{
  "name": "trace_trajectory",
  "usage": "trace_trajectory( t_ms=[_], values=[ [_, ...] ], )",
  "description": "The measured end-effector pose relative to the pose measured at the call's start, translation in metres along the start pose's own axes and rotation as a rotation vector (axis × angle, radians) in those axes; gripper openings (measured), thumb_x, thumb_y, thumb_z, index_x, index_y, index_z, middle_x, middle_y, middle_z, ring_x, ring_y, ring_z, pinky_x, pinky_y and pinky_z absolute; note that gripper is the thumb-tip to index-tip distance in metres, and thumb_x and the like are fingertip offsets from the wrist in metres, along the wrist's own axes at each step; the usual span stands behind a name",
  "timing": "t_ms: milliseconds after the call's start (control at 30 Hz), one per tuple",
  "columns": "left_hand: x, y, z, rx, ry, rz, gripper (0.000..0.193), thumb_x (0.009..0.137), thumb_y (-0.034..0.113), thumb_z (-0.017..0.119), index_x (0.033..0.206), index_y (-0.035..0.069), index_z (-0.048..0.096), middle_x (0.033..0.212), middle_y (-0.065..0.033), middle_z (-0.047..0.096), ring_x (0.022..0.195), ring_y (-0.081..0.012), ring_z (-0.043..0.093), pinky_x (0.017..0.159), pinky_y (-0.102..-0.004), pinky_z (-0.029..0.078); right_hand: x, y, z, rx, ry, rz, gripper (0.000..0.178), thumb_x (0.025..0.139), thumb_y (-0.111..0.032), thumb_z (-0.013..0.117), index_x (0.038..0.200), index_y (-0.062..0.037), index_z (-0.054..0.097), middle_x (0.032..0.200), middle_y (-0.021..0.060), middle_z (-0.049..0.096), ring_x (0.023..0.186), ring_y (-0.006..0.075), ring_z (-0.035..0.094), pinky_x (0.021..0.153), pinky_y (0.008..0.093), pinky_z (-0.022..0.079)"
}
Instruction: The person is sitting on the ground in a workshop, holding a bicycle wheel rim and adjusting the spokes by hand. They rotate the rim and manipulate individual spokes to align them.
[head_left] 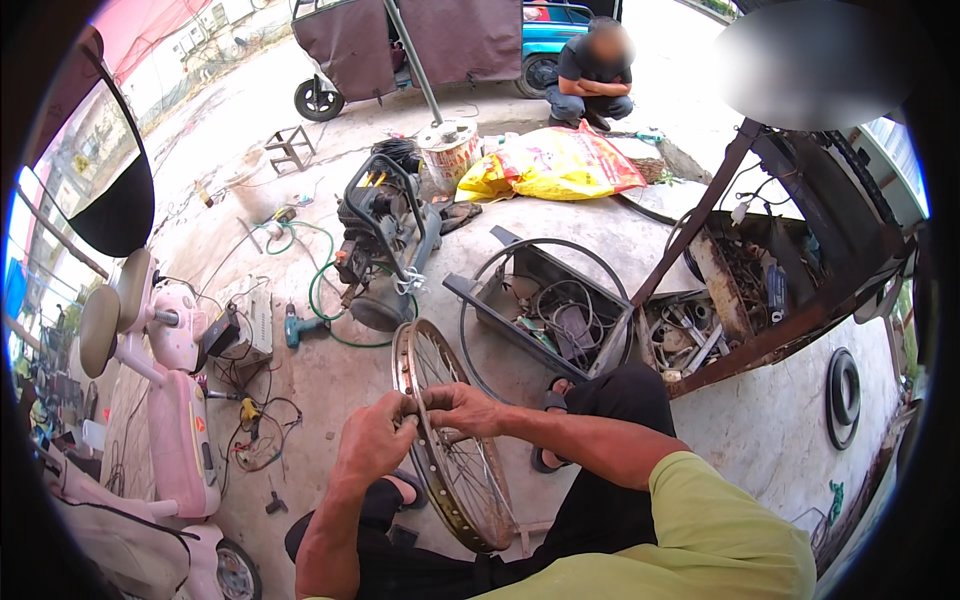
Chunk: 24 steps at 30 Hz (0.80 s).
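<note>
A bare spoked wheel (403, 365) stands upright between my knees, its metal rim worn and brownish. My left hand (376, 440) is closed at the rim's upper left side, thumb and fingers pinched together against its edge. Across from it, my right hand (462, 411) grips the same rim from the right, fingers bent over it. The two hands nearly touch. Whether a small part sits between the fingertips cannot be made out. No tyre is mounted on the wheel. A thin black tyre (463, 345) loops around a metal trough just beyond it.
The dark trough (485, 311) holds coiled cables. Rusty bins (745, 352) of parts stand right. An air compressor (377, 235) with green hose and a teal drill (302, 327) are ahead. A pink scooter (180, 440) stands left. Another person (590, 75) squats beyond a yellow sack (560, 165).
</note>
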<state>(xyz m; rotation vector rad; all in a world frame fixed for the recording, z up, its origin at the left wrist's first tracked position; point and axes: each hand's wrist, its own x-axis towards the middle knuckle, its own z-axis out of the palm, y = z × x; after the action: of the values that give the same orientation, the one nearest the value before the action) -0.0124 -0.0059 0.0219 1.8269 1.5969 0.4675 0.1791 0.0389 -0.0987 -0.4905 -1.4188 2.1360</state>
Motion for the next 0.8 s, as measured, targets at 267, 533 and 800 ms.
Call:
trace_trajectory(
  t_ms=[267,533,800],
  values=[
    [-0.002,0.002,0.001,0.003,0.031,0.016,0.020,0.084,0.011,0.067,0.100,-0.001,0.066,0.084,-0.0205,0.071,0.080,-0.0315,0.072,0.072,-0.0385,0.055,0.005,0.004,-0.007,0.025,-0.053,0.038,0.028,0.099,-0.015,0.063,0.125,-0.0029,0.062,0.113,0.0005,0.067,0.104,0.0090,0.060,0.095,0.0288,0.049],
    [-0.002,0.013,0.003,0.137,0.108,0.014,0.019,0.084,0.014,0.068,0.098,0.001,0.067,0.082,-0.0202,0.070,0.078,-0.0356,0.071,0.070,-0.0422,0.055,0.002,0.001,-0.002,0.020,0.015,-0.036,0.026,0.099,-0.016,0.063,0.122,-0.0028,0.062,0.108,0.0007,0.066,0.099,0.0090,0.060,0.092,0.0285,0.049],
    [-0.001,0.005,0.003,0.018,0.078,0.031,0.020,0.082,0.011,0.069,0.097,-0.001,0.067,0.082,-0.0200,0.071,0.076,-0.0318,0.072,0.070,-0.0387,0.055,0.002,-0.001,-0.003,0.017,-0.035,-0.021,0.027,0.100,-0.016,0.062,0.123,-0.0020,0.063,0.106,-0.0007,0.066,0.098,0.0077,0.058,0.089,0.0272,0.048]
  ],
)
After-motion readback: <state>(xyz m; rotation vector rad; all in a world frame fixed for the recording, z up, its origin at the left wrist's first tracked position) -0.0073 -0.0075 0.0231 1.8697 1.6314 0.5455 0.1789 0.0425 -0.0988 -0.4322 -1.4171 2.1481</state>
